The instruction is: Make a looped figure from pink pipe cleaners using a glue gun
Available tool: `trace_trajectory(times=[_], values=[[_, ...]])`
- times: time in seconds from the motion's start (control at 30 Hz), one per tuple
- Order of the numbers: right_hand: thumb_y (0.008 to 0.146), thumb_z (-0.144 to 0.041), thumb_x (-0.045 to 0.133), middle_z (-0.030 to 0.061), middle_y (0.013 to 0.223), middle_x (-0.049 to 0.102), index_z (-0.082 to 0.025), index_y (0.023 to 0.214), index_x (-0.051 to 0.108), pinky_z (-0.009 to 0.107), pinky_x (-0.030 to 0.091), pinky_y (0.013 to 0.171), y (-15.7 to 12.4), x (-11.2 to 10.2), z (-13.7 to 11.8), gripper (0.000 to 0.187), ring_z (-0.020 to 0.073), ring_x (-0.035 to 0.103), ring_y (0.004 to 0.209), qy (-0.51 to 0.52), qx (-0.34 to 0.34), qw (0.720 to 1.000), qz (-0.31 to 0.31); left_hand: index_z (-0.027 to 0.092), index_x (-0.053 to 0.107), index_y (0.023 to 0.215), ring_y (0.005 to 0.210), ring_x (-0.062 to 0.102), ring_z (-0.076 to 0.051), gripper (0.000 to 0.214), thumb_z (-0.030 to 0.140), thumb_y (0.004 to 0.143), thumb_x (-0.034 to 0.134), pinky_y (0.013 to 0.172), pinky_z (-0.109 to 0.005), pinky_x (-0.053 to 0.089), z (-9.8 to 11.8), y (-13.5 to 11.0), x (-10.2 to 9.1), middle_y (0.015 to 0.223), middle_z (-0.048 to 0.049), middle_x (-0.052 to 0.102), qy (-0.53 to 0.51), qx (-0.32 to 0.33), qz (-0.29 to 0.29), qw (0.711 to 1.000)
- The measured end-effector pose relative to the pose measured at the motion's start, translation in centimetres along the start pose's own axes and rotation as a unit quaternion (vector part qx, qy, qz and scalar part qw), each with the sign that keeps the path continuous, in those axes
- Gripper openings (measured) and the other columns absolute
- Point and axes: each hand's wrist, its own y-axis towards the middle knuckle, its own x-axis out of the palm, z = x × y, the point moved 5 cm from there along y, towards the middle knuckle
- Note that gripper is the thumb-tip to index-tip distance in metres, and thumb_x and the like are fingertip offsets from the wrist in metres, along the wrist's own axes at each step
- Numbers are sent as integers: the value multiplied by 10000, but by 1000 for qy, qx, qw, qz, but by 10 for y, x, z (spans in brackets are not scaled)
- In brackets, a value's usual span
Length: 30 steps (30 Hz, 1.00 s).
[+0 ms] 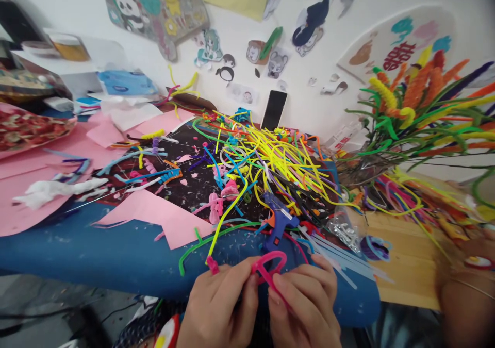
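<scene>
Both hands meet at the near edge of the blue-covered table (116, 255). My left hand (220, 304) and my right hand (305, 301) are closed, pinching one pink pipe cleaner (270, 263) bent into a loop between them; one pink end sticks up past my left fingers. Just beyond the loop lies a blue glue gun (280, 219). Behind it spreads a tangled heap of yellow, blue, green and orange pipe cleaners (270, 162). Small pink twisted pipe-cleaner pieces (218, 203) lie left of the glue gun.
Pink paper sheets (154, 216) cover the left of the table. A phone (274, 110) leans on the sticker-covered wall. A bunch of pipe-cleaner flowers (417, 100) stands at right over a wooden surface (406, 265). Another person's hand (467, 276) shows at the right edge.
</scene>
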Motion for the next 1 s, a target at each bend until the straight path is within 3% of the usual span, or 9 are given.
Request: trace_trajectory(times=[0.1, 0.23, 0.63, 0.73, 0.87, 1.0], values=[[882, -134, 620, -32, 633, 654, -239, 844, 704, 436, 436, 857, 0, 0, -2, 141, 149, 545, 645, 1, -13, 1000, 25, 175, 619, 1010, 639, 754, -128, 145, 174, 968, 481, 645, -195, 572, 3, 3, -3, 807, -35, 805, 21, 11, 31, 999], [883, -100, 628, -21, 643, 643, -188, 811, 707, 434, 424, 882, -1, 1, -3, 138, 138, 540, 665, 16, -18, 999, 41, 163, 640, 899, 576, 735, -103, 222, 190, 1001, 444, 589, -187, 544, 9, 11, -6, 718, -15, 788, 28, 16, 70, 997], [837, -55, 626, -15, 671, 639, -237, 908, 723, 462, 422, 885, -12, 3, 5, 218, 164, 537, 704, 8, 2, 1000, 12, 171, 594, 954, 573, 723, -108, 183, 178, 1007, 419, 581, -207, 512, 9, 12, -5, 690, 9, 763, 19, 18, 49, 998], [847, -72, 633, -9, 698, 615, -233, 948, 728, 432, 423, 820, -13, 3, 9, 213, 160, 518, 691, 45, 42, 998, 35, 194, 583, 955, 571, 713, -108, 151, 219, 997, 440, 570, -209, 509, 8, 14, -5, 722, 17, 765, -3, 3, 24, 1000], [881, -119, 632, -19, 713, 602, -261, 1006, 736, 343, 413, 708, -16, 6, 22, 215, 152, 526, 689, 105, 165, 980, 38, 220, 596, 939, 492, 663, -104, 164, 366, 963, 525, 485, -223, 477, 6, 15, 2, 677, 47, 736, -66, -25, -38, 997], [891, -159, 646, -21, 712, 629, -289, 996, 752, 281, 429, 619, -20, 10, 32, 198, 146, 551, 684, 133, 242, 961, 4, 219, 624, 865, 497, 647, -105, 127, 252, 954, 541, 497, -232, 455, 3, 12, 9, 634, 63, 700, -99, -48, -54, 993]])
